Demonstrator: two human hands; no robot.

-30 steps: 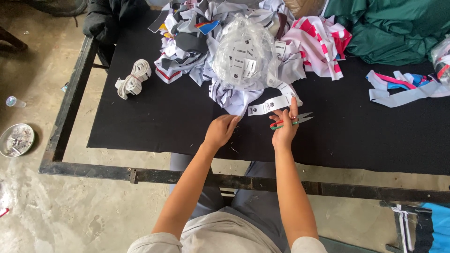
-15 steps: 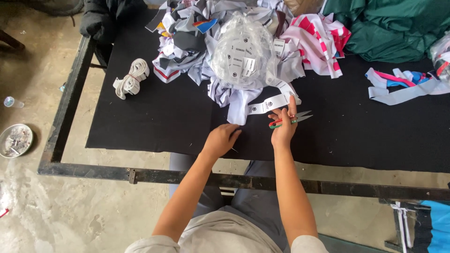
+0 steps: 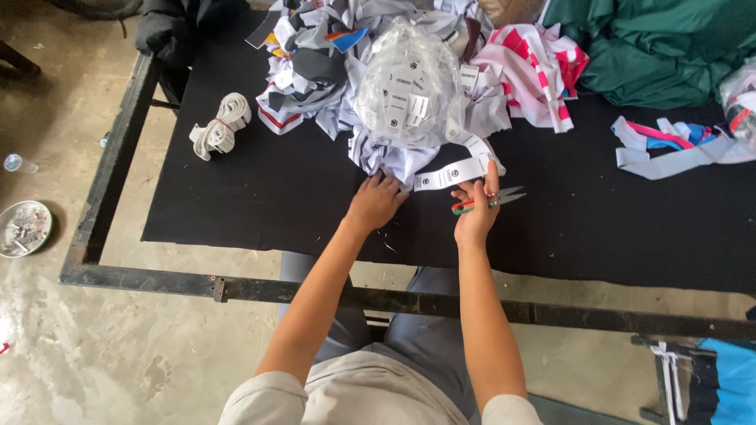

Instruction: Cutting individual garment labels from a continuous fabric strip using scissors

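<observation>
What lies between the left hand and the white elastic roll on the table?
Only bare black table cloth lies between the left hand and the elastic roll, as the head view shows.

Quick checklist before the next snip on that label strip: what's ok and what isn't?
1. Scissors gripped in right hand: ok.
2. White label strip touched by a right finger: ok.
3. Left hand away from the blades, at the scrap pile edge: ok.
4. Strip between the blades: not ok, blades lie beside it.
5. Blades open or shut: cannot tell.
6. Bare black table under the hands: ok.
</observation>
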